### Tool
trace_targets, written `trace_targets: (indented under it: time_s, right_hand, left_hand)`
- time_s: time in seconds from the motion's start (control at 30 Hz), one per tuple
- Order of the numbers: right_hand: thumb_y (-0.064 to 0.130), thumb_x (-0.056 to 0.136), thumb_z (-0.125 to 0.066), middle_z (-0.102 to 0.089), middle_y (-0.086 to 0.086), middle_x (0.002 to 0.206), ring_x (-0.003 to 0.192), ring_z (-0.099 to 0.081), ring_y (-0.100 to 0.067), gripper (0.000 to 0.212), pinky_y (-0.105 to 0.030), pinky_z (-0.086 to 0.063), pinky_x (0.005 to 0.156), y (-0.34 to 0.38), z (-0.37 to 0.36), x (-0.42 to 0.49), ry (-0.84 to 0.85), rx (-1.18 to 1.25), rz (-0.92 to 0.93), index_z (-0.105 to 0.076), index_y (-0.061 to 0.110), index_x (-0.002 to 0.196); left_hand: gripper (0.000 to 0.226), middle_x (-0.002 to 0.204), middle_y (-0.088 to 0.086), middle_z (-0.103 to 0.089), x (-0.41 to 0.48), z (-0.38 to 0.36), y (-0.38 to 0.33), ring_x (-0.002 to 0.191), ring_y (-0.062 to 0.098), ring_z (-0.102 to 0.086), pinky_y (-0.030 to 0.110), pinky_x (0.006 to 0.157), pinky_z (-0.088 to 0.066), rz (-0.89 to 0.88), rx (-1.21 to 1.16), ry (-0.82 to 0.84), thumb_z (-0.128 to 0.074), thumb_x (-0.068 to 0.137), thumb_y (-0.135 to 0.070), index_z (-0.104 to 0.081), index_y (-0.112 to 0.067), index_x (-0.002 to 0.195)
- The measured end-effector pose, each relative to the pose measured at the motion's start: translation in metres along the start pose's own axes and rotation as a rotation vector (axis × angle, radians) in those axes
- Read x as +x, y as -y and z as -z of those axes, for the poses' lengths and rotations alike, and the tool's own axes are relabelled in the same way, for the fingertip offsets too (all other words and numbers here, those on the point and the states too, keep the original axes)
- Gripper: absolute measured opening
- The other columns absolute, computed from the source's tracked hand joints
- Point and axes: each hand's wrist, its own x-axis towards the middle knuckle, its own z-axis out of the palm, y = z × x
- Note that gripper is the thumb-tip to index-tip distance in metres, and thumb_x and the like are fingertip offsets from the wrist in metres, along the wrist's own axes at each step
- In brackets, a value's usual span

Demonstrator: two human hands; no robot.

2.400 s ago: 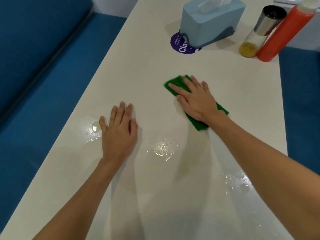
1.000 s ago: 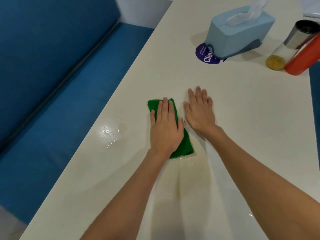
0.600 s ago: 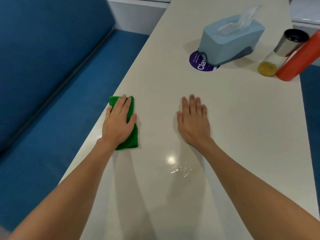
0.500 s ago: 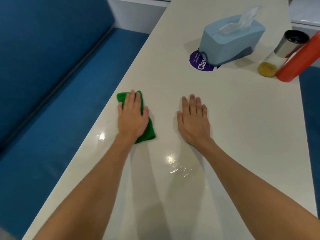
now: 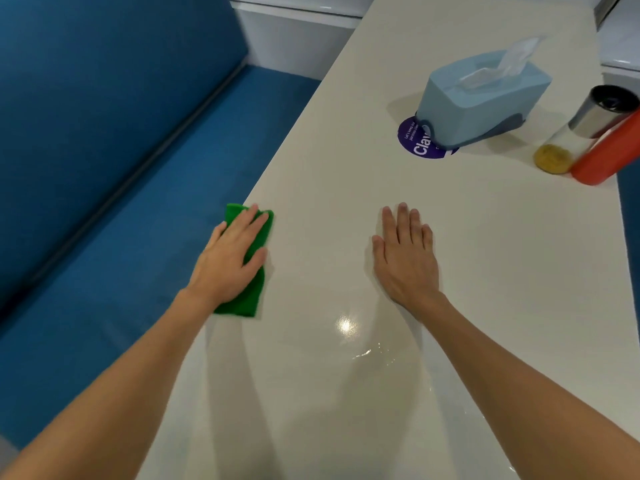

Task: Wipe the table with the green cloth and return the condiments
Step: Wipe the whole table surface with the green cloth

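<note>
The green cloth (image 5: 247, 301) lies folded at the left edge of the white table (image 5: 502, 271). My left hand (image 5: 230, 259) presses flat on top of it and covers most of it. My right hand (image 5: 407, 261) rests palm down on the bare table to the right, holding nothing. Two condiments stand at the far right edge. One is a glass shaker (image 5: 573, 133) with a steel cap and yellow contents. The other, touching it, is a red bottle (image 5: 611, 152), partly cut off by the frame.
A light blue tissue box (image 5: 485, 95) sits far ahead on a round purple sticker (image 5: 415, 145). A thin wet streak (image 5: 369, 355) glistens near my right forearm. A blue bench seat (image 5: 138, 209) runs along the table's left side.
The cloth passed from my right hand to my left. In the last half second my left hand slid it back left to the table edge. My right hand has stayed flat.
</note>
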Motion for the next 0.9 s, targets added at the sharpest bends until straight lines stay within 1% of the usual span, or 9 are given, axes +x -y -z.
trace_targets:
  time_s: [0.13,0.2,0.27,0.33,0.4,0.47,0.63,0.83,0.9]
  right_hand:
    - [0.043,0.091,0.003,-0.007,-0.015,0.159,0.146,-0.007,-0.032,0.069,-0.045,-0.007,0.117,0.0,-0.002,0.001,-0.02,-0.027,0.004,-0.009,0.014,0.153]
    - [0.044,0.09,0.005,-0.008,-0.015,0.159,0.146,-0.007,-0.032,0.071,-0.045,-0.007,0.117,-0.001,-0.003,0.002,-0.017,-0.023,0.005,-0.009,0.014,0.153]
    - [0.043,0.092,0.001,-0.008,-0.015,0.159,0.146,-0.007,-0.032,0.068,-0.045,-0.007,0.117,-0.002,-0.003,0.002,-0.017,-0.017,0.002,-0.01,0.014,0.153]
    - [0.041,0.096,-0.005,-0.006,-0.015,0.159,0.147,-0.005,-0.031,0.063,-0.045,-0.006,0.118,-0.003,-0.003,0.001,-0.01,-0.007,0.005,-0.008,0.015,0.153]
    - [0.039,0.098,-0.008,-0.004,-0.014,0.16,0.147,-0.002,-0.03,0.06,-0.044,-0.004,0.118,-0.003,-0.002,0.0,0.006,0.013,0.011,-0.006,0.016,0.153]
    - [0.04,0.096,-0.007,-0.004,-0.014,0.16,0.147,-0.002,-0.03,0.062,-0.043,-0.004,0.118,-0.003,-0.001,-0.001,0.003,0.021,0.016,-0.007,0.016,0.153]
    - [0.045,0.091,0.002,-0.007,-0.015,0.159,0.147,-0.006,-0.032,0.069,-0.045,-0.007,0.117,-0.001,-0.002,0.0,-0.017,-0.001,0.016,-0.009,0.016,0.153]
    - [0.043,0.093,-0.001,-0.008,-0.014,0.159,0.147,-0.006,-0.031,0.066,-0.044,-0.008,0.117,0.0,-0.003,0.003,-0.015,-0.014,0.0,-0.011,0.017,0.153]
    - [0.042,0.094,-0.004,-0.008,-0.014,0.159,0.147,-0.006,-0.031,0.064,-0.044,-0.008,0.117,-0.002,-0.003,0.003,-0.013,-0.013,0.001,-0.01,0.017,0.153]
  left_hand:
    - [0.055,0.162,0.004,0.001,0.047,-0.021,-0.034,0.149,0.019,-0.003,0.05,0.116,0.004,0.33,0.126,-0.078,-0.029,0.098,-0.046,-0.024,-0.031,0.151]
    - [0.054,0.161,0.014,0.002,0.058,-0.03,-0.066,0.148,0.026,-0.002,0.053,0.115,0.001,0.434,0.135,-0.108,-0.026,0.099,-0.045,-0.021,-0.032,0.151]
    - [0.054,0.16,0.019,-0.006,0.051,-0.04,-0.094,0.148,0.029,-0.006,0.052,0.116,-0.007,0.385,0.086,-0.095,-0.026,0.1,-0.043,-0.021,-0.031,0.152]
    - [0.054,0.159,0.018,-0.016,0.025,-0.045,-0.103,0.147,0.03,-0.014,0.049,0.116,-0.016,0.162,0.037,-0.061,-0.027,0.099,-0.042,-0.026,-0.03,0.151]
    - [0.054,0.16,0.008,-0.017,-0.005,-0.038,-0.084,0.147,0.023,-0.015,0.044,0.117,-0.014,-0.057,0.016,0.024,-0.026,0.097,-0.046,-0.027,-0.035,0.15]
    - [0.053,0.161,-0.003,-0.012,-0.027,-0.025,-0.05,0.148,0.013,-0.011,0.042,0.119,-0.004,-0.145,0.01,0.067,-0.025,0.098,-0.051,-0.024,-0.041,0.15]
    - [0.054,0.161,-0.01,-0.009,-0.036,0.002,0.012,0.147,0.006,-0.007,0.046,0.119,0.005,0.056,0.063,0.03,-0.021,0.096,-0.056,-0.019,-0.045,0.149]
    - [0.052,0.161,0.001,-0.013,0.028,-0.011,-0.002,0.148,0.017,-0.012,0.048,0.118,0.002,0.242,0.087,-0.048,-0.029,0.1,-0.045,-0.024,-0.033,0.151]
    - [0.052,0.16,0.006,-0.017,0.029,-0.016,-0.015,0.147,0.022,-0.015,0.048,0.118,-0.006,0.234,0.075,-0.068,-0.029,0.1,-0.042,-0.027,-0.028,0.151]
